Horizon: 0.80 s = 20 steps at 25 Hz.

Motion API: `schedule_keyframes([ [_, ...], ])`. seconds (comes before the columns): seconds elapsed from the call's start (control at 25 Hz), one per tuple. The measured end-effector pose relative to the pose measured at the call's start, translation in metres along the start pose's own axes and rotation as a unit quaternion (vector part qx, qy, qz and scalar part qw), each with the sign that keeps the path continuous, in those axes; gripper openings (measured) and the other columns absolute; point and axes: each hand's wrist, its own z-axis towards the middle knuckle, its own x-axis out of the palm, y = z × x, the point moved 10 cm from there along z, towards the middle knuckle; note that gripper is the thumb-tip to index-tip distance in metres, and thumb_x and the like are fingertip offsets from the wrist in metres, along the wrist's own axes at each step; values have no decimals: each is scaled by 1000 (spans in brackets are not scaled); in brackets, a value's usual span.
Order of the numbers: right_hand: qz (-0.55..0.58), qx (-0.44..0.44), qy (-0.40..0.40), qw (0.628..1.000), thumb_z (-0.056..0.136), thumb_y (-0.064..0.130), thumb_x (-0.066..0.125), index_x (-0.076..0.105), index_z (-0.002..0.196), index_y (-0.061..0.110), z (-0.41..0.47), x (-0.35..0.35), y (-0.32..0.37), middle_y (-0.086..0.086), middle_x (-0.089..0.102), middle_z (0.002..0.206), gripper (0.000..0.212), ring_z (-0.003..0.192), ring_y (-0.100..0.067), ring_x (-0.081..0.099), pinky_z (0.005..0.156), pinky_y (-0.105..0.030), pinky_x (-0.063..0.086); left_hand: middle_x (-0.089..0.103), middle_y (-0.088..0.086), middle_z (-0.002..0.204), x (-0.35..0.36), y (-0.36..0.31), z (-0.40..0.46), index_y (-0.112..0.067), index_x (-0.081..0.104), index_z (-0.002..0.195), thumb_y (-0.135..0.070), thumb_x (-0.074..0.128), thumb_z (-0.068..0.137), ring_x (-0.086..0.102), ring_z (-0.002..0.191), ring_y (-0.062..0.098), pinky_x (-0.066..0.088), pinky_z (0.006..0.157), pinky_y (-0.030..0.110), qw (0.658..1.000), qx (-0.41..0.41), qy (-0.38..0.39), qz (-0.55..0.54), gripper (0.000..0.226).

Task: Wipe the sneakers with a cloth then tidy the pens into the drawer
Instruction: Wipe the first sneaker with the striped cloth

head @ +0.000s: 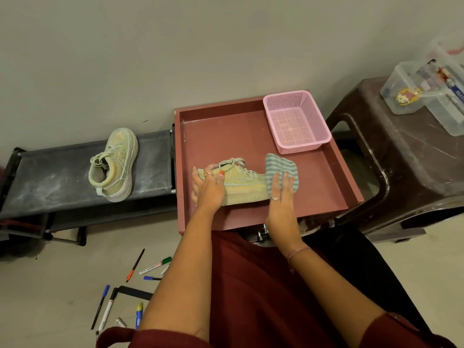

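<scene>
A pale green and yellow sneaker (244, 184) lies on its side in the dark red drawer (334, 169). My left hand (208, 188) grips its heel end, fingers curled over the collar. My right hand (282, 194) presses a striped grey-green cloth (280, 167) against the toe, fingers fairly straight. The second sneaker (115, 163) rests on a low black rack (57, 177) to the left. Several pens and markers (150, 268) lie scattered on the floor at lower left.
A pink mesh basket (297, 121) sits in the drawer's far right corner. A brown plastic stool (401, 167) at the right carries clear plastic boxes (424, 89) of supplies. A wall rises right behind the drawer and rack.
</scene>
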Motion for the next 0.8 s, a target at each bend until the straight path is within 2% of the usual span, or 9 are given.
schedule_keyframes([
  [0.08,-93,-104,-24,990,84,-12,4,22,148,1,-21,10,29,-28,17,153,68,142,-44,16,110,-54,30,-3,4,161,0,0,1,-33,43,133,-38,36,102,12,146,26,10,115,47,1000,1,1,2,32],
  [0.12,-128,-161,-28,978,88,-10,8,27,147,1,-28,13,36,-28,22,151,63,140,-44,22,108,-52,33,-3,4,161,0,0,1,-33,43,133,-38,36,102,12,146,26,10,115,46,1000,1,2,3,33],
  [0.2,-155,-227,-36,961,84,-15,37,28,147,4,-25,8,31,-25,24,152,67,141,-41,23,109,-51,33,-2,4,161,-1,1,1,-33,43,134,-38,37,102,13,145,27,11,115,46,1000,4,2,0,33],
  [0.28,-150,-159,-51,975,74,-21,51,24,149,6,-4,-5,3,-23,25,152,84,141,-38,23,110,-52,33,-2,5,161,0,2,1,-33,43,133,-38,37,102,13,145,27,11,115,46,1000,4,3,-5,33],
  [0.36,-114,-60,-50,990,74,-24,42,20,149,7,6,-14,-9,-23,24,152,85,142,-37,21,109,-54,34,-2,5,161,0,1,1,-32,43,134,-38,36,102,12,145,27,10,115,46,1000,5,2,-4,33],
  [0.48,-142,-137,-52,979,77,-15,19,28,147,4,-14,4,33,-28,24,151,74,142,-41,20,111,-54,25,-2,5,161,0,0,2,-31,42,135,-38,35,102,11,146,26,9,115,45,1000,1,2,-5,34],
  [0.56,-156,-192,-47,968,78,-12,18,32,146,4,-23,9,39,-26,29,150,71,140,-40,24,109,-52,26,-3,5,161,0,1,1,-32,44,134,-37,36,102,11,146,26,9,115,45,1000,4,6,-10,33],
  [0.72,-16,7,-30,999,76,-19,38,25,148,5,18,-5,-27,-19,24,153,76,142,-34,23,113,-50,30,-3,3,161,-1,1,-3,-34,45,133,-35,39,101,11,146,25,8,115,47,999,25,-2,-26,33],
  [0.8,63,11,1,998,73,-19,42,30,146,4,32,-4,-35,-14,28,150,77,139,-31,28,114,-45,28,-2,3,161,0,1,-4,-35,43,133,-37,43,99,10,147,24,7,116,47,999,31,-5,-40,34],
])
